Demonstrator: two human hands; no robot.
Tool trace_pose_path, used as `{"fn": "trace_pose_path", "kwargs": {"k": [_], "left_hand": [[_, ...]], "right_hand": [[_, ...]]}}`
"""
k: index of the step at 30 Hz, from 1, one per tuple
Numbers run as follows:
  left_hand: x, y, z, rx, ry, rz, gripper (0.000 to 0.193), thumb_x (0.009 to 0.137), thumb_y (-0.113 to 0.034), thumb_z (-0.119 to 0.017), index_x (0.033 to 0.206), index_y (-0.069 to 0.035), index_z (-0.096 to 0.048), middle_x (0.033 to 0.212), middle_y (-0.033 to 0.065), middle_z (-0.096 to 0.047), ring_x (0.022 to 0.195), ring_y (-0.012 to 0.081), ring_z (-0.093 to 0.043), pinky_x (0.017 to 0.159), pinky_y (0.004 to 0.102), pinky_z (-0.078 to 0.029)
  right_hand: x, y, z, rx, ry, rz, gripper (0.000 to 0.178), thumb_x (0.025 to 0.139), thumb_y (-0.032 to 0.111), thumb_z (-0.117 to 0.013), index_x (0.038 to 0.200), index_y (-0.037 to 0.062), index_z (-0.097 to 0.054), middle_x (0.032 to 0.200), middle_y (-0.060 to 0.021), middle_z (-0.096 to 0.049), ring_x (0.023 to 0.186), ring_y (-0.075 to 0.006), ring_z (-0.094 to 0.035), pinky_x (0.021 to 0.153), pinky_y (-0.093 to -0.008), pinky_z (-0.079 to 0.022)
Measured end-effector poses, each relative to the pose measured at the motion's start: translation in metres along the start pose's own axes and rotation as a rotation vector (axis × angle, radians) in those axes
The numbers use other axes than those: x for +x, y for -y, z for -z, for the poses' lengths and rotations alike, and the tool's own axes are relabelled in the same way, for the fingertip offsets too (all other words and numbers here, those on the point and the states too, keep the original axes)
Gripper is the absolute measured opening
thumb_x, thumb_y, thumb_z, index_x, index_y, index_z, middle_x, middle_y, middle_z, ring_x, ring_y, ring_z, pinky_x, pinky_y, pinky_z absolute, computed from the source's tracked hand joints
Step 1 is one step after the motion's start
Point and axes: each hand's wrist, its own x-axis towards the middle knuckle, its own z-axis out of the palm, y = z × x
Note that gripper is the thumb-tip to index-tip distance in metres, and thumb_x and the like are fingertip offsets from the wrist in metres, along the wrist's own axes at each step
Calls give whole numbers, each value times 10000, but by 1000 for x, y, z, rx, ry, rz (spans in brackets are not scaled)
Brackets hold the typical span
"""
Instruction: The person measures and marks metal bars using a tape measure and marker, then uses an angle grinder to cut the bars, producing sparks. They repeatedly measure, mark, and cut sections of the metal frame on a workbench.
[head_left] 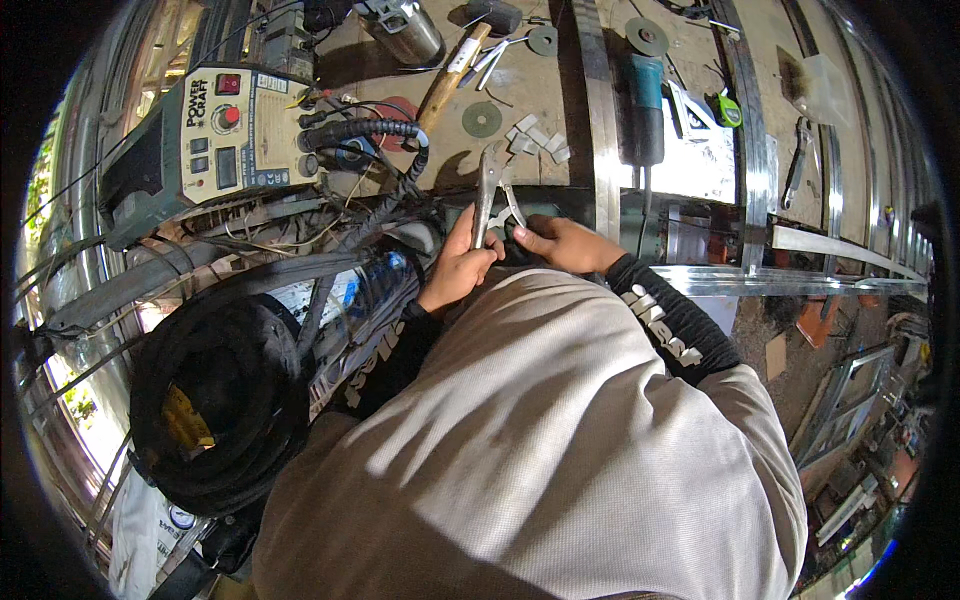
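A pair of silver locking pliers (486,198) stands in front of my body, jaws pointing away from me and handles spread. My left hand (458,268) is closed around its left handle, with the thumb folded over. My right hand (572,246) is closed at the lower end of the other handle, the thumb against it. Its remaining fingers are partly hidden. Just beyond the jaws, several small grey metal pieces (540,140) lie on the bench beside a round disc (482,119). Whether the jaws grip anything cannot be made out.
A welding machine (255,135) with thick cables stands at left, above a coil of black hose (160,400). On the bench are a wooden-handled hammer (450,85), a metal cup (405,35), an angle grinder (643,110) and a green tape measure (728,110). Metal bars (600,130) cross the right side.
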Motion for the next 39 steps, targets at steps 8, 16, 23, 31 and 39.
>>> {"fn": "trace_pose_path", "kwargs": {"k": [8,16,23,31,39], "left_hand": [[24,-21,-47,509,57,-381,704,882,-115,-685,1521,34,-430,1430,295,-527,1341,382,-552,1054,407,-475],[32,-33,-50,931,77,-639,810,883,-341,-789,1558,-49,-450,1512,245,-415,1362,401,-478,1117,471,-419],[57,4,-59,13,230,-75,636,1038,-331,-664,1507,20,-415,1406,96,-520,1289,181,-494,1110,341,-380],[58,43,-25,670,297,78,694,1024,-550,-598,1363,53,-549,1272,188,-649,1146,260,-626,1011,369,-487],[35,50,16,1041,167,73,798,960,-566,-650,1416,77,-521,1328,326,-602,1254,462,-580,1063,482,-474]], "right_hand": [[-18,11,-10,600,-144,92,827,1005,617,-591,1390,-104,-467,1203,-156,-630,1114,-209,-590,1001,-335,-479],[-35,-10,-9,743,-363,207,471,955,193,-770,1316,-36,-571,1116,-90,-693,982,-150,-664,839,-301,-550],[-57,-2,11,98,-523,411,492,852,183,-796,1244,-24,-581,1025,-256,-680,943,-384,-696,835,-448,-537],[-49,-10,13,-241,-585,65,443,818,195,-781,1157,-44,-626,978,-303,-697,926,-498,-668,798,-516,-548],[-16,-34,11,-346,-532,-53,452,790,186,-800,1148,-37,-636,981,-303,-699,931,-488,-682,814,-534,-558]]}}
